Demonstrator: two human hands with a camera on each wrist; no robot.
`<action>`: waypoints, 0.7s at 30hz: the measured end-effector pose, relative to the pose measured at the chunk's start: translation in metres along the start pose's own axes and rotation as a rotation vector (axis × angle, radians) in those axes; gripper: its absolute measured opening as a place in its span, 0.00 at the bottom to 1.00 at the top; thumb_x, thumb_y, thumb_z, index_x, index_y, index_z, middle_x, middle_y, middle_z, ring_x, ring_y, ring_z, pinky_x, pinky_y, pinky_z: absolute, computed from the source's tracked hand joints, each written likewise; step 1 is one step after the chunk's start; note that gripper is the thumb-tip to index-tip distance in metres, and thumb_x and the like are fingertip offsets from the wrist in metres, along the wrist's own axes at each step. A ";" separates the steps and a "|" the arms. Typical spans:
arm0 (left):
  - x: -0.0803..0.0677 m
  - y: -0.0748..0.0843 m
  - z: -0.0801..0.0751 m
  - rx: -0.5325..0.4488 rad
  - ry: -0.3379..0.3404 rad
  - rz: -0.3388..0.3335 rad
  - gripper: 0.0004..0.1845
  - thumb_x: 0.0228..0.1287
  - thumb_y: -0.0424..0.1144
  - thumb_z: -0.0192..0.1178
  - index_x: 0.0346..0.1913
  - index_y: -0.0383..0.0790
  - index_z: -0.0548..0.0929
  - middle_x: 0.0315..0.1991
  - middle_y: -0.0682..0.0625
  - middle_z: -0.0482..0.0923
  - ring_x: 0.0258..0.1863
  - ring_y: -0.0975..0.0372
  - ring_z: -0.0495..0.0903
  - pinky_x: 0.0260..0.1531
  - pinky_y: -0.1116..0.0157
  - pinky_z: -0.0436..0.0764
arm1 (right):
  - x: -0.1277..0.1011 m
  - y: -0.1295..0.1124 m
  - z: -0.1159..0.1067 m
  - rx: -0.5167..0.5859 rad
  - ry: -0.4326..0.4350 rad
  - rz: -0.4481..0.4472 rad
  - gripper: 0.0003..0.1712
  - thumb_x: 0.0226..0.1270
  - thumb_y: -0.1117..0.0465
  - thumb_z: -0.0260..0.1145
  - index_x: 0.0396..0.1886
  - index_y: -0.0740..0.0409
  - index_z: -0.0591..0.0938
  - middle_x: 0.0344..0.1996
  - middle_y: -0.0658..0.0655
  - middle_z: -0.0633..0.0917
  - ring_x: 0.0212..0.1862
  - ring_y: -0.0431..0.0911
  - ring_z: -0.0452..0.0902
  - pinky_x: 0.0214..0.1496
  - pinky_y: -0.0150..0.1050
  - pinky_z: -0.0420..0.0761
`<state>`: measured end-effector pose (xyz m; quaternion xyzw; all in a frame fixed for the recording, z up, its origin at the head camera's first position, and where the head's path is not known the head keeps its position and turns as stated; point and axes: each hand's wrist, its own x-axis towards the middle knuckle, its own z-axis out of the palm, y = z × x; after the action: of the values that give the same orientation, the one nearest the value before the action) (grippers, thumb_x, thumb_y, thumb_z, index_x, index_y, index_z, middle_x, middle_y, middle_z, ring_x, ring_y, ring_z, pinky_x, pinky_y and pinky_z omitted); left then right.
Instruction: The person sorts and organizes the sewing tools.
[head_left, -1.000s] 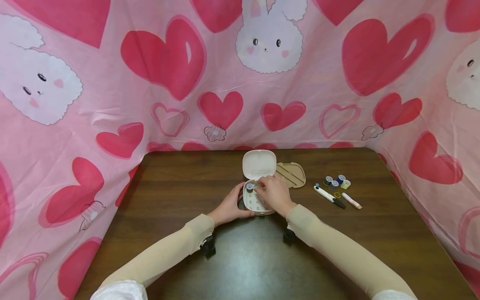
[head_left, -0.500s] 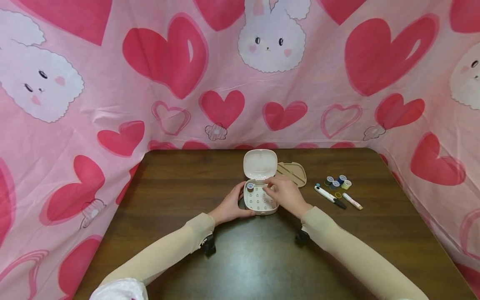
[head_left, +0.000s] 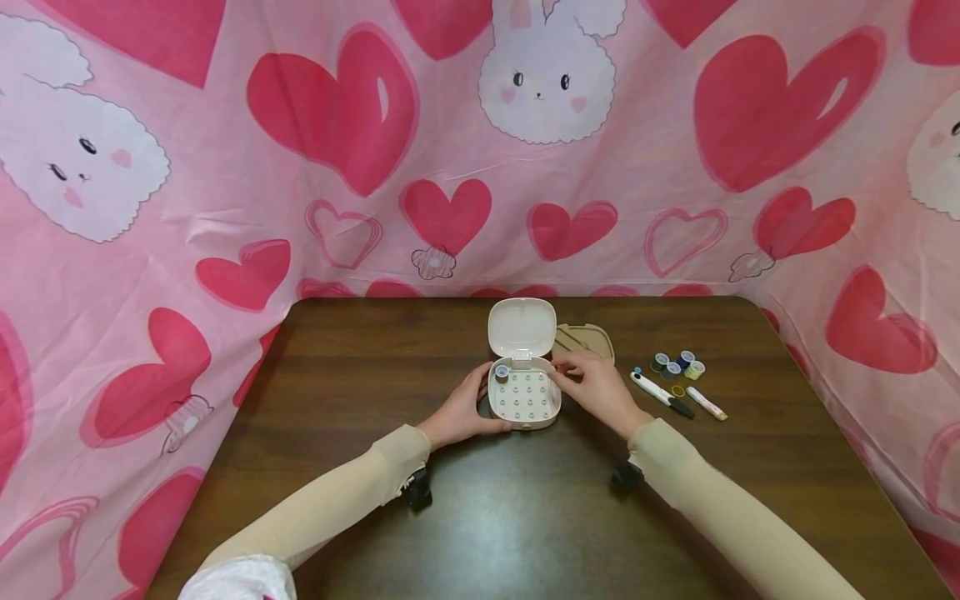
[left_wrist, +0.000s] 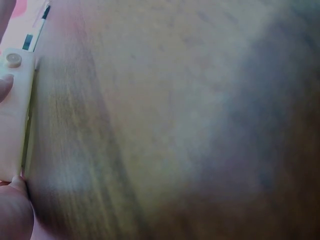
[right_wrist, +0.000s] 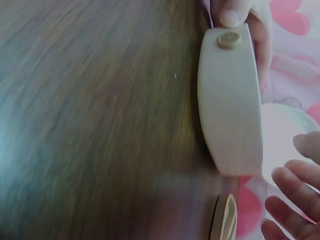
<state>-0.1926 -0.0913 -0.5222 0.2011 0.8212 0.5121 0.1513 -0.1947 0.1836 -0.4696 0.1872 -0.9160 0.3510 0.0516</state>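
A small cream sewing case [head_left: 525, 424] sits on the table with its lid [head_left: 522, 327] raised. Rows of short pegs cover its floor, and one dark thread spool [head_left: 502, 375] stands in the back left corner. My left hand [head_left: 459, 412] grips the case from the left, thumb at the front and fingers along the side. Beside the right edge is my right hand [head_left: 600, 392]; its fingers [right_wrist: 290, 187] are parted and hold nothing in the right wrist view. A beige tray insert [head_left: 592, 342] lies behind that hand, partly covered by it.
To the right lie several thread spools [head_left: 672, 369], a white and black pen-shaped tool [head_left: 660, 393], a small yellow ring [head_left: 678, 391] and a pale slim stick [head_left: 707, 403]. A pink printed cloth [head_left: 450, 100] hangs behind the table [head_left: 360, 350].
My right hand has moved right, from over the pegs to beside the case, uncovering the peg rows. The left hand keeps its grip, and the dark spool stays in its corner.
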 end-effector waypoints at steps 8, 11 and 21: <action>0.000 0.001 0.000 0.001 0.000 0.005 0.61 0.51 0.42 0.83 0.81 0.35 0.52 0.79 0.39 0.56 0.77 0.50 0.64 0.75 0.57 0.67 | -0.010 0.017 -0.016 0.043 -0.010 0.029 0.18 0.72 0.56 0.72 0.56 0.60 0.88 0.49 0.58 0.89 0.47 0.52 0.84 0.51 0.54 0.88; -0.001 0.001 0.000 0.001 -0.001 0.005 0.61 0.51 0.42 0.83 0.81 0.35 0.51 0.79 0.39 0.56 0.77 0.50 0.64 0.75 0.57 0.67 | -0.014 0.023 -0.024 0.056 -0.008 0.026 0.18 0.72 0.56 0.72 0.56 0.60 0.88 0.50 0.58 0.89 0.48 0.52 0.83 0.51 0.54 0.87; -0.001 0.002 -0.001 0.007 -0.001 -0.006 0.61 0.52 0.42 0.83 0.81 0.35 0.52 0.79 0.39 0.56 0.77 0.51 0.64 0.75 0.57 0.67 | -0.027 0.053 -0.046 -0.021 0.073 -0.010 0.15 0.71 0.58 0.72 0.52 0.59 0.89 0.46 0.57 0.89 0.44 0.53 0.82 0.45 0.50 0.84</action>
<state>-0.1917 -0.0916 -0.5202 0.1997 0.8235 0.5087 0.1524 -0.1915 0.2579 -0.4743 0.1784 -0.9162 0.3475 0.0890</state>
